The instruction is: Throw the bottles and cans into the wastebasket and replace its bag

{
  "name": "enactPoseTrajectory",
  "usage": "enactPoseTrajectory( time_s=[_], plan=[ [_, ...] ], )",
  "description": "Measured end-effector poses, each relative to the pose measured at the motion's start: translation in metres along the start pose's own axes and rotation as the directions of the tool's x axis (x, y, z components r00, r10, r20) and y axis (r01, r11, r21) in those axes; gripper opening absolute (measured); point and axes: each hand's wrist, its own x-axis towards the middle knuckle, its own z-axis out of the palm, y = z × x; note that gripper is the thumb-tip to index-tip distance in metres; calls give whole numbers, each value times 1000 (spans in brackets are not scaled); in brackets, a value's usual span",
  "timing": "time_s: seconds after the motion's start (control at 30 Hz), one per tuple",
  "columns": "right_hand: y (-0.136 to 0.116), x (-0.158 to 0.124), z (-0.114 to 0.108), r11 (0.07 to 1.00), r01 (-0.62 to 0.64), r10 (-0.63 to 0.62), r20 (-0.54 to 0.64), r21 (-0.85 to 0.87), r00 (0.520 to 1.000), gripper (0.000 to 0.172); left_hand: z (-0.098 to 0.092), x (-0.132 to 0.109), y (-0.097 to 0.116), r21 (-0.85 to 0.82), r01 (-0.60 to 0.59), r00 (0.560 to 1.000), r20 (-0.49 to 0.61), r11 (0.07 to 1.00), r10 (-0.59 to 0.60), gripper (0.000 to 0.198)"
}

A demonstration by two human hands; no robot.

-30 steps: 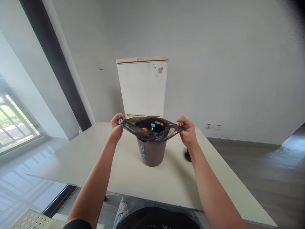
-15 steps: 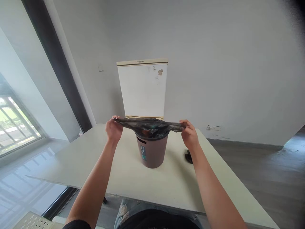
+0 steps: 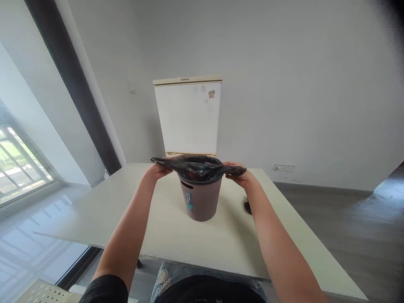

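Observation:
A brown plastic trash bin [image 3: 202, 200] with a dark rim and a label stands upright on the table. A black trash bag [image 3: 198, 169] lies in its mouth, its upper edge spread wide past both sides of the rim. On the left, my left hand [image 3: 157, 171] grips the bag near the rim, its fingers partly hidden by the plastic. My right hand [image 3: 240, 174] is closed around the bag on the other side, fingers above and below the plastic, with the corner of the bag sticking out over it.
The pale table [image 3: 176, 240] reaches from my body toward a white refrigerator [image 3: 189, 118] by the wall. A small black object [image 3: 248, 206] lies beside my right forearm, partly covered. A perforated chair [image 3: 47, 292] is at the lower left.
Both hands have moved inward from the outstretched corners of the bag toward the bin's rim. The bag's mouth has opened wider, and its corners hang free past the hands.

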Motion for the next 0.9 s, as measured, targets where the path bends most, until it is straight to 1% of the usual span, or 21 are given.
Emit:
enactPoseTrajectory(
  time_s=[0.1,0.2,0.27,0.37,0.47,0.6,0.67,0.77,0.83,0.9],
  plan=[
    [-2,8,7,987,155,-152,-79,39,985,36,8,-1,8,43,-118,992,-45,992,120,25],
    [-4,13,10,938,341,-329,-145,67,933,36,16,-1,12,71,-259,957,-118,963,266,31],
    [-7,15,11,912,402,-385,-167,84,908,35,20,3,12,80,-321,929,-169,944,330,34],
    [-11,18,15,899,424,-403,-171,110,899,36,25,13,9,78,-367,897,-234,927,375,37],
    [-13,22,21,892,429,-410,-147,142,900,44,27,23,4,62,-388,877,-282,920,389,39],
    [-6,25,25,885,432,-415,-129,175,901,48,27,28,-1,28,-420,850,-339,907,404,42],
    [1,26,23,882,429,-409,-137,197,902,48,25,27,0,8,-440,834,-369,898,411,43],
    [11,25,17,859,442,-403,-191,259,895,49,21,20,3,-21,-474,813,-394,880,429,44],
    [16,22,13,840,462,-411,-222,286,884,49,18,11,4,-35,-484,812,-390,874,434,43],
    [18,17,9,832,473,-416,-241,288,877,45,13,-1,-1,-39,-480,817,-384,877,430,38]
  ],
)
